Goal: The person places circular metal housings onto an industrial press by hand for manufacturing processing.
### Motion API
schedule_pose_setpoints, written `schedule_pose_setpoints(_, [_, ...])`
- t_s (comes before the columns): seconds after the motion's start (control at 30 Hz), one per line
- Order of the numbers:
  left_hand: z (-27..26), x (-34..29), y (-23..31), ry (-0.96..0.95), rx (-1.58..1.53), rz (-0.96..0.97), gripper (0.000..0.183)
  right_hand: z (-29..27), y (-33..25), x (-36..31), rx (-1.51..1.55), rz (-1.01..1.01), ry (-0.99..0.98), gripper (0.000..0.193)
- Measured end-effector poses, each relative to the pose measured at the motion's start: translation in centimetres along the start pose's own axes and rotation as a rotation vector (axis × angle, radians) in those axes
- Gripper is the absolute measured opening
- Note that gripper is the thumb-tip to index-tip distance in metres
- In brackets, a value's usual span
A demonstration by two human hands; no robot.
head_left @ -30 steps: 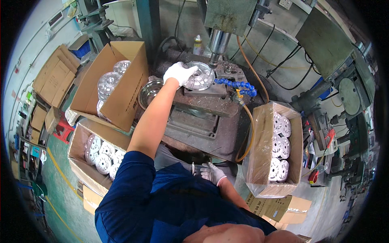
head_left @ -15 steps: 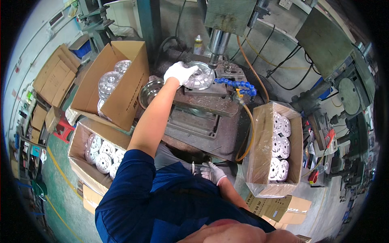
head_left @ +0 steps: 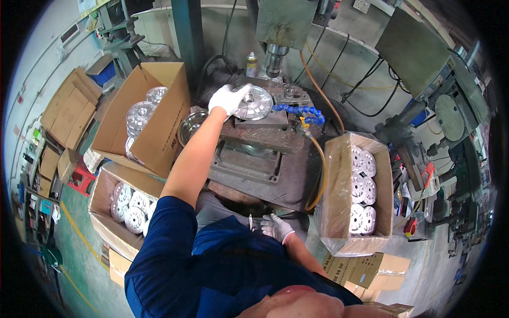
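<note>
My white-gloved left hand (head_left: 227, 99) grips the left rim of a shiny round metal disc (head_left: 255, 104), thumb and fingers closed on its edge. The disc is over the block fixture on the drill press table (head_left: 297, 139), beside a blue segmented coolant hose (head_left: 303, 110). Above and behind the disc, the press spindle (head_left: 274, 59) hangs clear of it. My gloved right hand (head_left: 278, 229) is low by my lap, below the table's front edge. Its fingers look curled; what they hold, if anything, is hidden. A thin pale strip (head_left: 251, 222) shows just left of it.
A tall carton (head_left: 177, 93) with shiny metal discs stands left. Nearer, a plastic-lined carton (head_left: 101, 212) holds pale slotted discs; another such carton (head_left: 330, 201) stands right. A metal bowl (head_left: 192, 127) sits by my left forearm. A spray can (head_left: 251, 64) stands behind the table.
The spindle has risen away from the disc. My left hand keeps its hold on the disc, with little movement. The whole view has shifted slightly; my right hand stays by my lap.
</note>
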State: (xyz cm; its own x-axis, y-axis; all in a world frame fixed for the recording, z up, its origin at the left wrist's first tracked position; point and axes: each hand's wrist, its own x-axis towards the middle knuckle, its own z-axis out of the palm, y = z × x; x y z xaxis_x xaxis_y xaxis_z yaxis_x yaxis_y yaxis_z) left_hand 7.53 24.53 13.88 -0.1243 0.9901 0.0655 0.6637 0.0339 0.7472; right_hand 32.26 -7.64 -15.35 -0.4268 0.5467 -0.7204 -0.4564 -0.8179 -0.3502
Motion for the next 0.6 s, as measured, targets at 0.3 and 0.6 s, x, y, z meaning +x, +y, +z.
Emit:
schedule_pose_setpoints(0.3, [1.8,1.2,-2.5,0.191,-0.187,0.119,0.043,0.0,0.1,-0.4,0.017,0.004,0.013,0.042])
schedule_pose_setpoints(0.6, [-2.1,-2.7,-3.8,0.252,-0.370,0.132,0.036,-0.4,-0.1,0.4,0.051,0.004,-0.010,0.042])
